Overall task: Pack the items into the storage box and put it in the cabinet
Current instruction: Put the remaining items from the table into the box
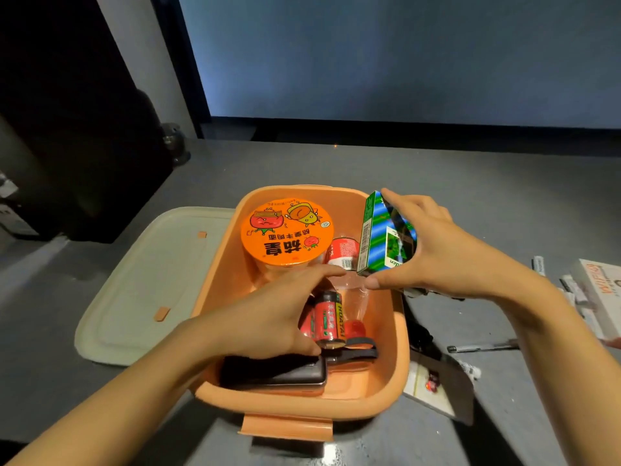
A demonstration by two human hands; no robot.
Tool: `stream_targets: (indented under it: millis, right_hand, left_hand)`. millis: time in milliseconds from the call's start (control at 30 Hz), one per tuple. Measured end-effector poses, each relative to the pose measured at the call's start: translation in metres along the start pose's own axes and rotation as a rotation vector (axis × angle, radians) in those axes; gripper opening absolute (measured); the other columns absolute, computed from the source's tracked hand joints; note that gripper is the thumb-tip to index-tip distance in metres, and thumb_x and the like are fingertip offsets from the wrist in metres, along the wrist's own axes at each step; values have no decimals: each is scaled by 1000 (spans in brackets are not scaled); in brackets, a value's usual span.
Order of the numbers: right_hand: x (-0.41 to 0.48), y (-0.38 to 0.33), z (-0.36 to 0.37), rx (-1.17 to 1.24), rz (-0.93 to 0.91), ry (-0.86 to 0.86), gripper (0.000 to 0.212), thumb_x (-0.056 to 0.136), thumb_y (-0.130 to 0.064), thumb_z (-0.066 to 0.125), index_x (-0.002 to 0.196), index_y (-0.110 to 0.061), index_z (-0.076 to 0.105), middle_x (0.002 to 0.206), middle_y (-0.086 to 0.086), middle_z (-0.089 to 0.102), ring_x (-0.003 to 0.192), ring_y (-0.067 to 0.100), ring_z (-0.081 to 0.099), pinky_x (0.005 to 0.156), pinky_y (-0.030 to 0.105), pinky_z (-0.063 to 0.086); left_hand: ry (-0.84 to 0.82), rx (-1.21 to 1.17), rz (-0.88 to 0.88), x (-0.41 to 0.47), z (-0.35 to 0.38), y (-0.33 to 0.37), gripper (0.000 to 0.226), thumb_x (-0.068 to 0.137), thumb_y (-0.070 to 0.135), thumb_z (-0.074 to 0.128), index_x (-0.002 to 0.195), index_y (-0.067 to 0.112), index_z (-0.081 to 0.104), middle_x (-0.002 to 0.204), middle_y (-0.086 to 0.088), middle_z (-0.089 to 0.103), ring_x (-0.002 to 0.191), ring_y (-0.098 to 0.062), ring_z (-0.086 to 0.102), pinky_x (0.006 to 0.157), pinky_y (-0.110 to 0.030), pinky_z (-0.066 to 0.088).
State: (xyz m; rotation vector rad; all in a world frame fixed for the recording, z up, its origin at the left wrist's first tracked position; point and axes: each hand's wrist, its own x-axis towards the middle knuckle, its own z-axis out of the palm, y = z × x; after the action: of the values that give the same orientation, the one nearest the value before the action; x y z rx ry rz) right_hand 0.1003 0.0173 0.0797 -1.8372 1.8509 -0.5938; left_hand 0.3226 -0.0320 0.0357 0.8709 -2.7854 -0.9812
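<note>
Over the right rim of the orange plastic storage box (396, 375), the right hand (437, 243) grasps a green-and-blue cardboard carton (376, 243), long axis upright, while the left hand (279, 317) apparently grips red cylindrical batteries (327, 322) inside.

Dark screen (403, 55) behind grey table (369, 169)

The left hand (268, 317) covers part of the batteries (327, 319). A white box (598, 294) is cut by the right edge. The cup (286, 230) hides most of a red can (342, 252).
</note>
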Motion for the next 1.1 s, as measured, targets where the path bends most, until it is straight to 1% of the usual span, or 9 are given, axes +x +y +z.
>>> stream_targets:
  millis: [100, 233, 300, 500, 767, 867, 967, 1033, 1100]
  right_hand:
    - [4, -1, 2, 3, -9, -11, 130, 29, -76, 58, 143, -38, 8, 116, -21, 18, 110, 0, 20, 83, 14, 32]
    - [7, 0, 3, 10, -5, -25, 129, 30, -76, 58, 143, -39, 9, 116, -20, 20, 111, 2, 21, 86, 19, 32]
    - [8, 2, 0, 15, 3, -16, 129, 30, -76, 58, 143, -38, 10, 117, -18, 21, 112, 3, 22, 88, 21, 33]
    - [6, 7, -8, 28, 13, -3, 124, 35, -70, 61, 143, -38, 11, 118, -16, 23, 112, 4, 25, 86, 21, 33]
    - [7, 5, -2, 37, -12, -21, 127, 31, -75, 58, 143, -38, 11, 118, -15, 24, 112, 6, 27, 89, 24, 34]
    - [8, 5, 2, 47, -22, -29, 126, 33, -74, 59, 143, -37, 11, 117, -15, 24, 112, 6, 27, 86, 22, 33]
    - [11, 5, 5, 56, -28, -33, 125, 33, -74, 59, 143, -38, 12, 117, -15, 25, 113, 7, 29, 85, 22, 34]
    - [13, 6, 8, 54, -30, -31, 124, 33, -74, 58, 143, -38, 12, 117, -15, 25, 114, 7, 30, 85, 23, 37]
    - [15, 7, 11, 49, -40, -29, 122, 34, -74, 58, 142, -39, 13, 117, -15, 25, 114, 8, 31, 85, 23, 38]
  left_hand:
    - [7, 26, -49, -7, -8, -5, 94, 65, 31, 80, 136, 39, 19, 138, 16, 35, 119, 5, 35, 102, -19, 33]
    - [-62, -108, -28, -10, -1, 6, 87, 66, 31, 79, 125, 56, 20, 109, 41, 38, 106, 22, 37, 81, 3, 33]
    - [-101, -195, -24, -9, 4, 13, 82, 67, 32, 79, 119, 61, 23, 102, 43, 42, 102, 23, 42, 75, 4, 34]
    - [-199, -338, -57, -5, 11, 21, 65, 68, 34, 79, 117, 47, 38, 115, 24, 56, 107, 10, 51, 89, -12, 43]
    - [-144, -460, -80, -8, 13, 24, 58, 69, 31, 78, 111, 45, 40, 108, 24, 54, 102, 1, 58, 85, -21, 50]
    - [-141, -556, -97, -9, 18, 24, 54, 75, 24, 74, 114, 39, 40, 110, 5, 54, 97, -12, 62, 88, -33, 51]
    - [-181, -483, -104, -13, 22, 26, 39, 86, 35, 59, 117, 39, 36, 103, 11, 65, 84, -18, 62, 81, -25, 47]
    - [-202, -393, -104, -14, 22, 27, 35, 88, 42, 52, 118, 40, 34, 102, 20, 66, 81, -11, 60, 77, -21, 45]
    - [-213, -400, -109, -15, 21, 29, 36, 89, 43, 50, 120, 38, 32, 105, 18, 67, 87, -6, 61, 83, -23, 45]
